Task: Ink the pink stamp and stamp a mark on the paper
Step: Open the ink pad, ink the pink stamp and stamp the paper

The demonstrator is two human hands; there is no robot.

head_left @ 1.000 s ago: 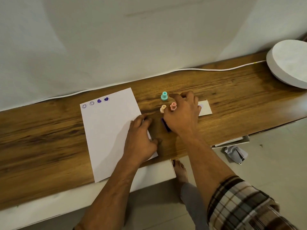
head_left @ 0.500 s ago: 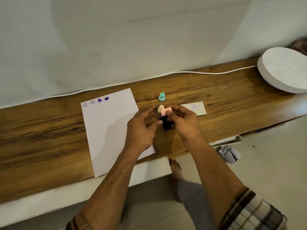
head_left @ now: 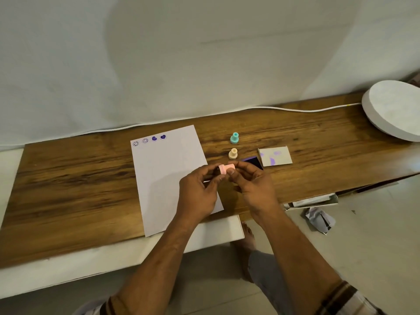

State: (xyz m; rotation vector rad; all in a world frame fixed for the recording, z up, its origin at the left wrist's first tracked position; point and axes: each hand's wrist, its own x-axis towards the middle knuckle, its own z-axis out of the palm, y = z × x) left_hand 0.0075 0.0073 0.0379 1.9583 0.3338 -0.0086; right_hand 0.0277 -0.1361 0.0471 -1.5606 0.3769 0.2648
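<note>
The small pink stamp [head_left: 225, 168] lies sideways in the air above the wooden table, held between both hands. My left hand [head_left: 200, 192] pinches its wider end and my right hand [head_left: 252, 183] pinches the narrower end. The white paper [head_left: 168, 173] lies flat just left of the hands, with several purple marks in a row along its top edge. The dark purple ink pad [head_left: 252, 161] sits behind my right hand, partly hidden by its fingers.
A teal stamp [head_left: 234, 138] and a cream stamp [head_left: 233, 153] stand upright beyond the hands. The ink pad's ink-stained lid [head_left: 275, 156] lies to the right. A round white object [head_left: 395, 109] and a white cable [head_left: 295, 109] are at the back right. Crumpled paper [head_left: 318, 220] lies on the floor.
My right hand picked the pink stamp up from beside the cream one. My left hand left the paper and joined it, and the stamp now lies sideways between both hands, uncovering the ink pad.
</note>
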